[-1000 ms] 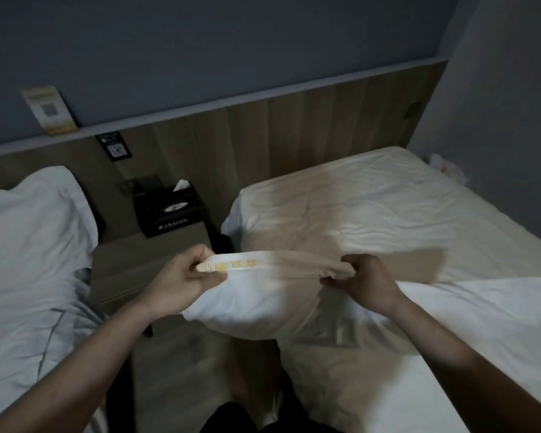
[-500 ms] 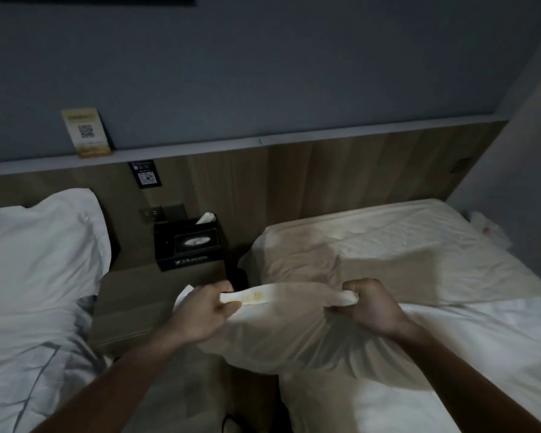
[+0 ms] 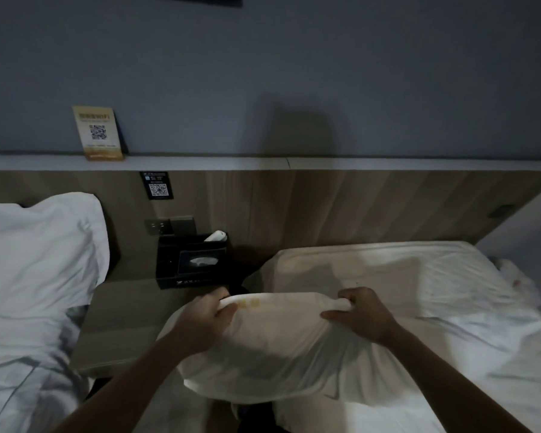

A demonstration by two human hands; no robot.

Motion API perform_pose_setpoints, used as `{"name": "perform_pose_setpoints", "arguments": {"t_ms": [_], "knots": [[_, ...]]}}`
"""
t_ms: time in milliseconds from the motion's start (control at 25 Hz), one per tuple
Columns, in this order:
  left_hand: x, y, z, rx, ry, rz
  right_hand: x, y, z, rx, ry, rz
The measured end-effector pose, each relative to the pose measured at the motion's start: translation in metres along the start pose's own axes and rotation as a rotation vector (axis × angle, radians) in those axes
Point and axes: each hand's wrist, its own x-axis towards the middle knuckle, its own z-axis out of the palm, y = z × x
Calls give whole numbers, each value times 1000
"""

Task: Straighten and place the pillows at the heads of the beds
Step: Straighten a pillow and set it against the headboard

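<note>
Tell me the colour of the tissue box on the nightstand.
Black, with a white tissue showing through its opening; the tissue box shows in the head view.

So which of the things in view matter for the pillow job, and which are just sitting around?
Part of the job:
- pillow, gripped by left hand and right hand
- right bed, head end bare
- left bed's pillow

Just lying about:
- tissue box
- nightstand
- WiFi card on the ledge
</note>
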Motion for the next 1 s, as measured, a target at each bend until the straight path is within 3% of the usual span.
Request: {"name": "perform_pose_setpoints", "arguments": {"t_ms": [200, 520, 720, 1000], "knots": [[66, -10, 32, -46, -88, -83, 83, 32, 10, -23, -132, 78], [150, -55, 72, -190, 11, -173, 193, 74, 53, -99, -303, 139], [188, -72, 108, -259, 170, -107, 247, 93, 78, -1, -312, 138], [229, -49, 189, -179, 490, 3, 284, 186, 112, 61, -155, -122]]}}
